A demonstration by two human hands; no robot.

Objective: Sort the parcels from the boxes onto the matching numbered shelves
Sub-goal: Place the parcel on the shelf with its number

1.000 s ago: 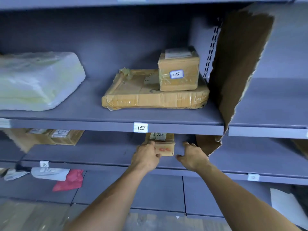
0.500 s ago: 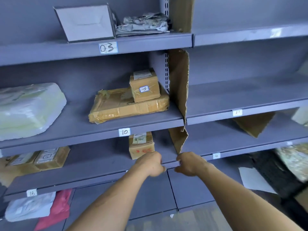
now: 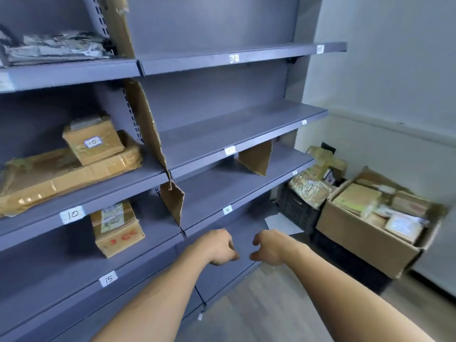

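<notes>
Standing upright on the shelf tagged 15 (image 3: 49,262) is a taped brown parcel (image 3: 117,228), white labels on its top and red marks on its front, set back from the edge with nothing touching it. Both hands hang in front of the shelving to its right, well clear of it: the left hand (image 3: 219,248) and the right hand (image 3: 269,246) are near each other but apart, fingers loosely curled, each holding nothing. One level up, on the shelf tagged 10 (image 3: 143,177), a small box marked 10 (image 3: 93,141) lies on top of a flat taped parcel (image 3: 66,174). A torn cardboard divider (image 3: 148,124) stands between that bay and the bay to the right, where the shelf tagged 14 (image 3: 234,183) lies. On the floor by the far wall, an open cardboard box (image 3: 365,243) full of parcels sits just beside a black crate (image 3: 296,211) that also holds packages
</notes>
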